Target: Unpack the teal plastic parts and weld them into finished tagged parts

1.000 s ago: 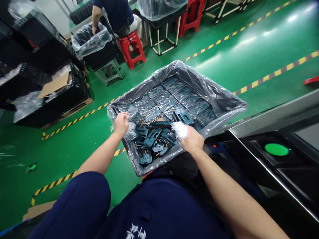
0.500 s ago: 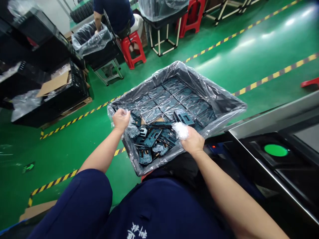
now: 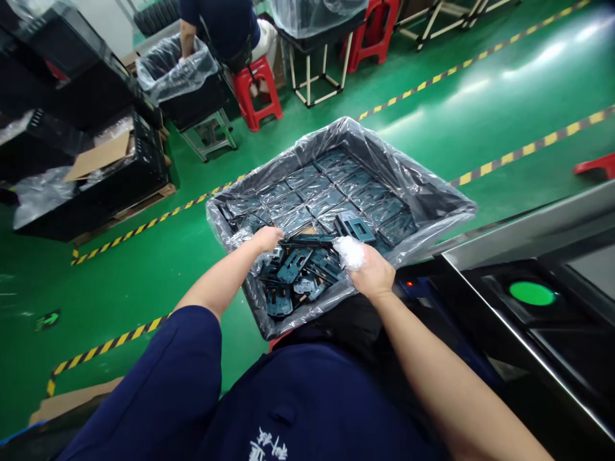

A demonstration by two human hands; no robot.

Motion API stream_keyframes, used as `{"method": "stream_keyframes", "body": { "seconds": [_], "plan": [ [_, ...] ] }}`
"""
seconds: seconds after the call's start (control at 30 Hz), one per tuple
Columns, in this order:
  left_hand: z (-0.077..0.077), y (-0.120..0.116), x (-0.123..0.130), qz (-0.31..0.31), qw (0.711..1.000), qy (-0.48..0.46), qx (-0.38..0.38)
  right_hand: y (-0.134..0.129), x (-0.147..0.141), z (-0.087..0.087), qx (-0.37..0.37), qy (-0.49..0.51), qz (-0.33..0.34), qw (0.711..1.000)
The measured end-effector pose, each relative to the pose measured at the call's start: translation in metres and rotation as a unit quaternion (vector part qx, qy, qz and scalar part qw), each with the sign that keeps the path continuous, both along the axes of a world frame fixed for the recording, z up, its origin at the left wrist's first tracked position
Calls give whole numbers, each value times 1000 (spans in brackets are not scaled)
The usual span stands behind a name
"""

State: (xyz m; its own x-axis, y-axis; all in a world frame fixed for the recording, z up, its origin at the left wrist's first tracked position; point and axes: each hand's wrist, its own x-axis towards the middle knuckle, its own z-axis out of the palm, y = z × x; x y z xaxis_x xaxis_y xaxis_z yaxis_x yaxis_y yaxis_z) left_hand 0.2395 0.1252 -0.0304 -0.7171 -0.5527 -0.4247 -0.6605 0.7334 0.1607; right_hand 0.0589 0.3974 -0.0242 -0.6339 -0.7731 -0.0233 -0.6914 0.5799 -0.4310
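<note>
A large black bin (image 3: pixel 307 314) lined with clear plastic stands in front of me. Dark flat parts (image 3: pixel 327 200) lie in rows in its far half, and loose dark parts (image 3: pixel 294 265) are heaped in the near half. My left hand (image 3: pixel 268 239) is over the left side of the heap, fingers drawn together; what they hold, if anything, is too small to tell. My right hand (image 3: pixel 373 271) is closed around a crumpled white wad (image 3: pixel 350 252) at the bin's near right side. One dark part with a rectangular opening (image 3: pixel 356 226) lies just beyond it.
A machine with a green round light (image 3: pixel 532 292) and a metal edge is at right. Black crates (image 3: pixel 96 186) stand at left. Beyond the bin, a person (image 3: pixel 221 29) sits on a red stool (image 3: pixel 259 93) beside another lined bin (image 3: pixel 192 96).
My left hand has moved right, from the bin's left rim to over the loose parts. My right hand stays nearly where it was, still around the white wad.
</note>
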Motion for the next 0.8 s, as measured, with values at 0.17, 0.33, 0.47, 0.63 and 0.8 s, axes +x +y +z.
{"method": "stream_keyframes", "body": {
  "seconds": [0.17,0.33,0.47,0.63,0.8],
  "plan": [
    [-28,-3,-14,46,995,-88,-1,0,0,2,4,4,-1,1000],
    [-43,-4,-18,106,988,-115,-7,1,0,0,-7,4,6,1000],
    [-48,-4,-20,153,982,-111,-14,1,0,0,-10,11,10,1000],
    [-46,-6,-23,190,977,-95,-13,1,1,3,-1,-3,3,1000],
    [-44,-1,-29,213,973,-90,-23,1,2,9,-3,-13,6,1000]
  ]
}}
